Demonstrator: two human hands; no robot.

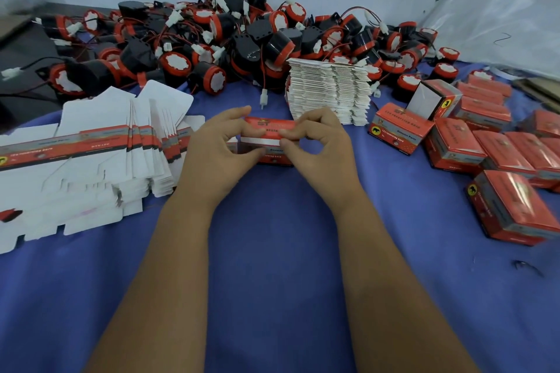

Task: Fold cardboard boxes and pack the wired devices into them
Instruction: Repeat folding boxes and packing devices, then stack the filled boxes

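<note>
Between the two hands, over the blue cloth [278, 221], a red printed box [268, 138] is being worked into shape. The left hand [216, 142] curls round its left end, thumb on the near face. The right hand [318, 139] pinches its right end between thumb and forefinger. The box looks partly formed or just being closed; whether a device is already inside cannot be told.

Judging by the layout, the job is somewhere in its middle. To the right of the right hand lie the finished boxes [485, 145], a good many, glossy red and grey with black print, crisp-edged, some stacked or tipped. One box [433, 100] among them stands on end showing a plain white face. Much is left to do: beyond both hands sprawls a large heap of devices [230, 42], squat black plastic drums with red rims and white discs on their faces, trailing thin red and black wires that end in small white plugs. The wires are tangled, so pulling one free will likely drag its neighbours.

Left of the left hand lies a fanned stack of flat boxes [91, 148], thin white card with a red printed band, flaps and rounded tabs showing. Just beyond the right hand stands a tall pile of white inserts [330, 91], with notched, ragged-looking edges.
</note>
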